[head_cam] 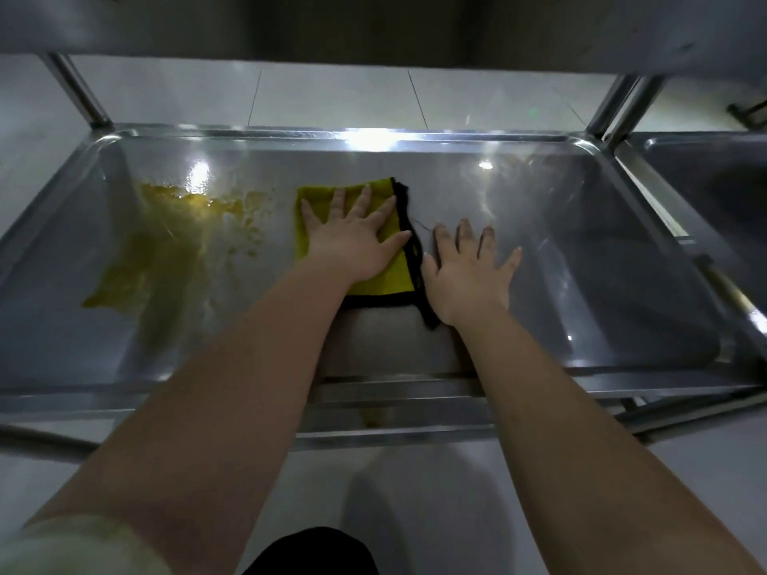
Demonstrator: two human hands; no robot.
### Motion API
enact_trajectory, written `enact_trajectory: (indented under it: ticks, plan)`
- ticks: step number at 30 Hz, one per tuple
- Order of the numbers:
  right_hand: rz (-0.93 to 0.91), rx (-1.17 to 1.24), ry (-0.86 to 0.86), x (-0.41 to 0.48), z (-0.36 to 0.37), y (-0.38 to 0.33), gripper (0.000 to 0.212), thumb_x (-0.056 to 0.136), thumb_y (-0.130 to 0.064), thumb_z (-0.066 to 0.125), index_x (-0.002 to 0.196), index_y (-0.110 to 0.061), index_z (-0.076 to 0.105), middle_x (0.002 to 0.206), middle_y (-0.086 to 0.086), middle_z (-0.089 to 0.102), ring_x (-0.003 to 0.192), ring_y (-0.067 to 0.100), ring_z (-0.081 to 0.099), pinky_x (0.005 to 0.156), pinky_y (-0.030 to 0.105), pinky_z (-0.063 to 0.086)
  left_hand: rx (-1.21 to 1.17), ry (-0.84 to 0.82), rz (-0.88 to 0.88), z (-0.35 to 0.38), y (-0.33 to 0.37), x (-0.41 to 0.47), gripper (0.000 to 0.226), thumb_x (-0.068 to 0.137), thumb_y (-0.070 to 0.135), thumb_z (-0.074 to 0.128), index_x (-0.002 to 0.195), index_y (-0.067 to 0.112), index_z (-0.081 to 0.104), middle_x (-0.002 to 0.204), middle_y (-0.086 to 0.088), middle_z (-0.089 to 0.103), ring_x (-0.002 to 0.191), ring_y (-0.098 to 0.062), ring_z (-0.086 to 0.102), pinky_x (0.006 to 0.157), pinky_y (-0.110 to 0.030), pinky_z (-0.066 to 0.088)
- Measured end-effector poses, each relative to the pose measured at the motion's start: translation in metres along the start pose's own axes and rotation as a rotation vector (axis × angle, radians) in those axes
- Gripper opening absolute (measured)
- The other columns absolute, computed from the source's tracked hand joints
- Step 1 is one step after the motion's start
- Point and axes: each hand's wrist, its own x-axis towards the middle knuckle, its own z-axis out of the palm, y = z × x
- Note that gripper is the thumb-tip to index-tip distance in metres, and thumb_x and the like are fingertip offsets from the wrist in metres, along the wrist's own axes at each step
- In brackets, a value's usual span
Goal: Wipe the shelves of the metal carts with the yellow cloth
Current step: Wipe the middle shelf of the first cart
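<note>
Dim overall; a bright glare streak sits on the shelf's far rim. Forearms cast soft shadows. Edges bend and blur from wide-angle distortion.

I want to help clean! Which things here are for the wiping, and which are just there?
For the job: yellow cloth, left hand pressing it flat, metal shelf, yellow spill on it, next cart's shelf.
Just there: tiled floor, right hand flat on the shelf beside the cloth.

I see a yellow cloth edged in black, a yellow-green smear on the silvery grey shelf.
</note>
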Motion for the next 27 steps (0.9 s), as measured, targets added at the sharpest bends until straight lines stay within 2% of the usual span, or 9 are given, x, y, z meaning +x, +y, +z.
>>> enact_trajectory:
  ticks: [4,7,13,17,22,27]
  plan:
    - [-0.018,0.018,0.014,0.003,0.000,0.010,0.054,0.103,-0.041,0.016,0.155,-0.032,0.002,0.165,0.000,-0.003,0.150,0.032,-0.007,0.112,0.068,-0.005,-0.029,-0.006,0.107,0.000,0.032,0.016,0.061,0.093,0.072,0.014,0.150,0.054,0.003,0.164,0.012,-0.005,0.151,-0.023,-0.008,0.112,-0.067,-0.010]
    - [-0.028,0.031,0.005,0.008,0.000,0.014,0.053,0.103,-0.046,0.015,0.154,-0.039,0.004,0.165,-0.001,-0.001,0.150,0.031,-0.006,0.113,0.068,-0.005,-0.054,0.013,0.119,0.000,0.012,0.014,0.064,0.090,0.077,0.015,0.150,0.055,0.006,0.163,0.014,-0.003,0.151,-0.018,-0.006,0.115,-0.061,-0.010]
    - [0.007,-0.001,-0.022,0.012,-0.001,0.009,0.054,0.100,-0.053,0.014,0.153,-0.044,0.006,0.165,-0.001,-0.001,0.150,0.031,-0.004,0.113,0.067,-0.006,-0.048,-0.009,-0.082,-0.011,-0.093,0.001,0.068,0.087,0.080,0.012,0.149,0.055,0.005,0.163,0.015,-0.005,0.151,-0.017,-0.005,0.116,-0.060,-0.006]
    - [0.088,-0.002,-0.064,0.018,-0.006,-0.011,0.056,0.099,-0.054,0.015,0.153,-0.042,0.005,0.165,-0.003,-0.002,0.150,0.035,-0.006,0.109,0.072,-0.007,-0.016,0.001,-0.077,-0.010,-0.098,-0.002,0.068,0.086,0.080,0.009,0.149,0.055,0.002,0.163,0.014,-0.005,0.151,-0.020,-0.005,0.115,-0.063,-0.007]
    - [-0.109,0.038,-0.078,0.030,-0.008,-0.069,0.058,0.100,-0.055,0.015,0.154,-0.040,-0.001,0.165,-0.006,-0.007,0.149,0.038,-0.009,0.108,0.073,-0.009,-0.039,0.036,-0.063,-0.008,-0.099,-0.001,0.066,0.089,0.078,0.013,0.150,0.054,0.002,0.164,0.012,-0.004,0.151,-0.021,-0.006,0.115,-0.064,-0.006]
    - [-0.115,0.015,-0.028,0.031,0.001,-0.074,0.056,0.100,-0.054,0.010,0.154,-0.043,-0.002,0.165,-0.006,-0.006,0.147,0.044,-0.011,0.109,0.073,-0.008,-0.030,0.010,-0.106,-0.010,-0.092,-0.002,0.068,0.089,0.078,0.014,0.150,0.053,0.003,0.164,0.006,-0.007,0.150,-0.027,-0.010,0.110,-0.069,-0.012]
